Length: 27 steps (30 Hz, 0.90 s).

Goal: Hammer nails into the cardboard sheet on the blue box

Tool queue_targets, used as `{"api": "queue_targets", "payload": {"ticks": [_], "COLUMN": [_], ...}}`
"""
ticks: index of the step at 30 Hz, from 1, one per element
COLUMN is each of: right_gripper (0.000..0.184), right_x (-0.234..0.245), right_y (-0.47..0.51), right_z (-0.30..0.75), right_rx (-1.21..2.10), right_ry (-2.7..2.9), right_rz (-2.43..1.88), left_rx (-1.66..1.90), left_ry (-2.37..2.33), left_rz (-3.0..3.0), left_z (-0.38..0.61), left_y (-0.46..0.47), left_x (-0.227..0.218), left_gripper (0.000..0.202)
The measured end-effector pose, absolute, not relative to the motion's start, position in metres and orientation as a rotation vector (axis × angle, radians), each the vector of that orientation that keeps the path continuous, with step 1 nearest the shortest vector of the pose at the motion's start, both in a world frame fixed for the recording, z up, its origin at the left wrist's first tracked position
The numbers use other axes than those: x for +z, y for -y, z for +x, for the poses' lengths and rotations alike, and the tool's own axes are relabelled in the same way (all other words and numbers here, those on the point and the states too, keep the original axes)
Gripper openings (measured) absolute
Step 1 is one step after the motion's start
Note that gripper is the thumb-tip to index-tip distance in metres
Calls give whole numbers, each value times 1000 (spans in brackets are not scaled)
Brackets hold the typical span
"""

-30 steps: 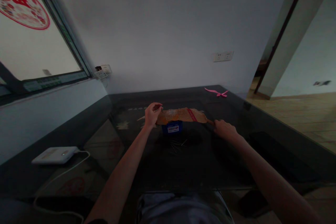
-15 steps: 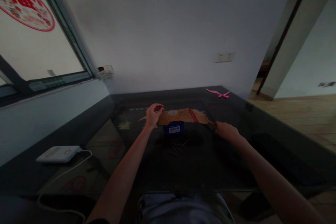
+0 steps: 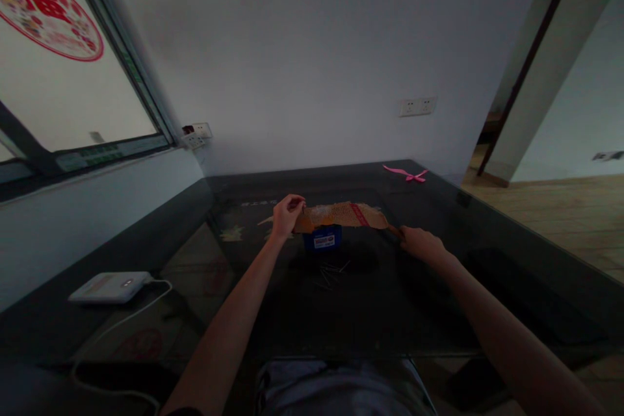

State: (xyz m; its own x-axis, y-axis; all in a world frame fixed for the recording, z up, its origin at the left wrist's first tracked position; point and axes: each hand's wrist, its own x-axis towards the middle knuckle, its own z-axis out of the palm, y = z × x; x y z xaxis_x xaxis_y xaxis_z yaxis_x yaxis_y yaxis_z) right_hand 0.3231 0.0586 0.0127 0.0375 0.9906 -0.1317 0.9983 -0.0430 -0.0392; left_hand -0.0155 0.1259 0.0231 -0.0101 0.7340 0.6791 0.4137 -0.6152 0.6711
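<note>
An orange-brown strip of patterned fabric with a red band is stretched level above the dark glass table. My left hand pinches its left end, fingers closed. At the strip's right end, my right hand is closed on the end, low near the table. Under the strip stands a small blue box with a white label. Several thin needles or pins lie on the glass just in front of the box.
A pink ribbon lies at the table's far right corner. A white device with a cable rests at the left. Wall sockets sit by the window, and a doorway opens at the right.
The strip and both hands stay almost in place; my left hand has shifted slightly right and its fingers have curled tighter on the strip's end.
</note>
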Motion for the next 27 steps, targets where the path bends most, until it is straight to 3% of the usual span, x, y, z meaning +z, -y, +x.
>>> {"api": "queue_targets", "payload": {"ticks": [27], "right_gripper": [29], "right_x": [18], "right_y": [-56], "right_z": [326], "right_rx": [-205], "right_ry": [-2169], "right_rz": [2245], "left_rx": [1639], "left_ry": [-1204], "left_rz": [1904], "left_z": [-16], "left_y": [-124], "left_x": [18], "left_gripper": [14]}}
